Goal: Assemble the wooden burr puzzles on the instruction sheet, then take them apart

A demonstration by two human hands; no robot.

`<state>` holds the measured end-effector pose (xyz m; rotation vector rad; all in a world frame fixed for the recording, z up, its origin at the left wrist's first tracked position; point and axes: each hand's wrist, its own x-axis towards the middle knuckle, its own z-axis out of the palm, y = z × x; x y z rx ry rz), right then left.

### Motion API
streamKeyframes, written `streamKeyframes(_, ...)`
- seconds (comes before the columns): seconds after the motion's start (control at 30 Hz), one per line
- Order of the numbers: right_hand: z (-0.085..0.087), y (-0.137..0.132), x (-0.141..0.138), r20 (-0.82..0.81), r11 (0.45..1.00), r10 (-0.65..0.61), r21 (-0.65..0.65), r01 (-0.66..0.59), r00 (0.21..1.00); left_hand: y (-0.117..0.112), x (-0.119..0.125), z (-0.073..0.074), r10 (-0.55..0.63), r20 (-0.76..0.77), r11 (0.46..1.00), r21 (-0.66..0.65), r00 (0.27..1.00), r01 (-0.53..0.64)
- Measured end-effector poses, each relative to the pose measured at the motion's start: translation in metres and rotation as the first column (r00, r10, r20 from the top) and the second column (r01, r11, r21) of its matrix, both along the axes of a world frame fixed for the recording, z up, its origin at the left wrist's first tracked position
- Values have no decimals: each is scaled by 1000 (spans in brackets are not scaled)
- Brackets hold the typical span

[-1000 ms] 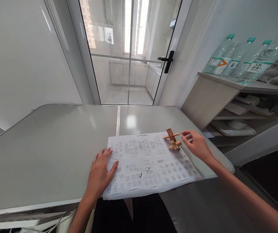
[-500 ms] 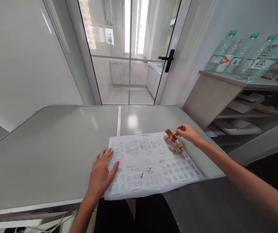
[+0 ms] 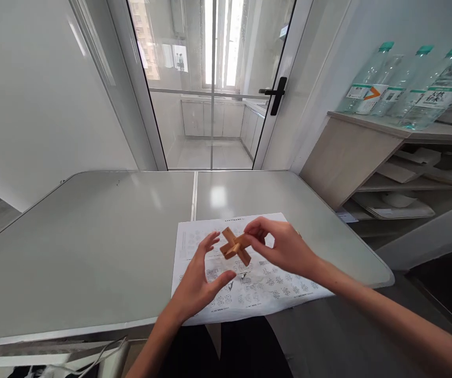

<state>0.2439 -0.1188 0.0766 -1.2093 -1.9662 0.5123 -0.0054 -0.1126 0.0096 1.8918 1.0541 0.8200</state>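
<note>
A wooden burr puzzle with crossing bars is held up over a printed paper sheet. The thumb and fingers of my right hand pinch one of its bars from the right. My left hand is just left of the puzzle, thumb and fingers spread, and does not appear to touch it. Rows of small diagrams cover the sheet, which lies on the grey table at its front edge. My right hand and forearm hide the sheet's right part, where a second wooden puzzle lay earlier.
Several plastic bottles stand on a wooden shelf unit at the right. A glass door with a black handle is beyond the table. Cables hang below the table's front left edge.
My right hand has lifted one wooden puzzle from the sheet's upper right and brought it left to the middle. My left hand has left the sheet's left edge and risen towards the puzzle.
</note>
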Motion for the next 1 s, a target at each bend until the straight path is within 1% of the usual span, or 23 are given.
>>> streamKeyframes(0.07,-1,-8,-8,21,995,87,44,-88,996,2,1,3,-100,114,986,-123,988,114)
streamKeyframes(0.1,-2,-11,-10,35,990,123,73,-125,992,4,0,4,-154,165,971,-158,974,180)
streamKeyframes(0.17,-5,-18,-13,53,975,181,118,-186,982,6,-4,4,-238,226,941,-186,945,281)
streamKeyframes(0.2,-7,-20,-13,50,969,202,135,-208,978,6,-7,4,-255,236,936,-184,938,301)
streamKeyframes(0.27,-10,-25,-14,33,962,229,147,-232,973,6,-10,3,-252,232,940,-173,939,295)
streamKeyframes(0.33,-13,-28,-15,20,960,236,148,-236,972,4,-12,2,-227,217,950,-165,949,265)
streamKeyframes(0.53,-26,-31,-13,28,957,249,146,-250,968,3,-10,-4,-218,164,962,-131,962,240)
streamKeyframes(0.73,-40,-28,-15,33,973,210,89,-212,977,6,-10,-5,-134,81,991,7,988,134)
streamKeyframes(0.87,-48,-27,-18,38,987,146,55,-148,989,8,-11,0,-126,-21,985,117,992,128)
streamKeyframes(1.0,-54,-30,-22,-2,993,105,57,-105,994,7,-9,6,-111,-82,977,176,990,124)
